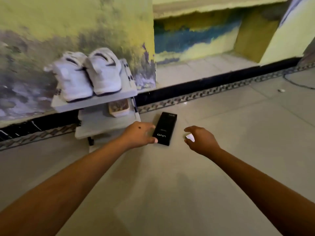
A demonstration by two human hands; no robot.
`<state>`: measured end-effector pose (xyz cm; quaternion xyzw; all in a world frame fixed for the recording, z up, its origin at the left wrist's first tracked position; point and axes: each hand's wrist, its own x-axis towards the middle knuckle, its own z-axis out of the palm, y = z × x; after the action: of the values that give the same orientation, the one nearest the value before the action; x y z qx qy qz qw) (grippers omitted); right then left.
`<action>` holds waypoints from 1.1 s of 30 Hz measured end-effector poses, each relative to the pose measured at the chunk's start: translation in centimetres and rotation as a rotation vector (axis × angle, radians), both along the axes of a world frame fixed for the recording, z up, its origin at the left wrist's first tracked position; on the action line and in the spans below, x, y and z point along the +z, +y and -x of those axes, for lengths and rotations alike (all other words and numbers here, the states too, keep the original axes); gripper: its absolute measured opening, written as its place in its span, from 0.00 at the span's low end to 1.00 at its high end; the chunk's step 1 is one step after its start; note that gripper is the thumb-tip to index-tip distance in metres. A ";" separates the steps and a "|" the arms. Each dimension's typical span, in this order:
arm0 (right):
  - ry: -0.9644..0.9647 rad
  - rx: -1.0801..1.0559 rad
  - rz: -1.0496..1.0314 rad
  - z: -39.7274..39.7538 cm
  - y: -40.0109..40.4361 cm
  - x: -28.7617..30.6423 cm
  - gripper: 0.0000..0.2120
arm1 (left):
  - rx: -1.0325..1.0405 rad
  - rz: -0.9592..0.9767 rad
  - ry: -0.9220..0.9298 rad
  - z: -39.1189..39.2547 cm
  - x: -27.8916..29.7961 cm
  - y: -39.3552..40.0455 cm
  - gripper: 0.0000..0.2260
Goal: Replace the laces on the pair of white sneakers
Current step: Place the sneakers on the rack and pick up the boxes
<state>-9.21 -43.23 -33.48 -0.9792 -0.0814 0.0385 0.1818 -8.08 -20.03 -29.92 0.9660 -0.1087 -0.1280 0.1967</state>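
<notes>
Both arms reach straight out and low over the pale tiled floor [170, 184], forearms bare, palms turned down. The left hand [139, 134] is at the near left edge of a black box [165, 128] lying flat on the tiles, printed lettering facing up; the right hand [201, 140] hangs just to the box's right, apart from it. Up and to the left, the pair of white sneakers [88, 74] sits side by side on the top shelf of a small grey rack [95, 101] against the stained yellow wall [68, 23], toes toward the camera, well apart from both hands. One shelf lower sits a small tan tray [119, 108], its contents too blurred to name. A dark patterned border [204, 94] runs along the base of the wall, and a cable [296, 82] trails across the far right floor. Nothing lies between the hands and the box. Now the grips: the left hand's fingers are curved, thumb tip touching the box's near corner, the other fingers resting at its edge. The right hand's fingers curl loosely around something small and white [190, 137]; what it is, I cannot tell.
</notes>
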 end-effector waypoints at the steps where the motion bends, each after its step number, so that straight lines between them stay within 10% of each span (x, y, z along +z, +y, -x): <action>1: -0.004 -0.032 -0.004 -0.7 -0.5 -1.3 0.18 | 0.002 -0.024 0.015 -1.2 -1.6 -0.8 0.27; 11: 0.177 -0.351 0.098 -8.9 -4.2 -13.7 0.33 | 0.194 -0.195 0.206 -11.3 -16.6 -6.6 0.46; 18: 0.302 -0.444 0.019 -10.8 -4.2 -15.5 0.37 | 0.372 -0.074 0.165 -12.9 -18.3 -7.9 0.39; 33: 0.122 -0.291 -0.059 -15.1 -3.2 25.0 0.38 | 0.350 0.098 -0.096 -15.1 20.6 -7.5 0.37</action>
<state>5.93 -46.47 -8.47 -0.9708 0.0712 0.0687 0.2187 7.03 -27.51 -9.35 0.9645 0.0456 -0.0400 0.2572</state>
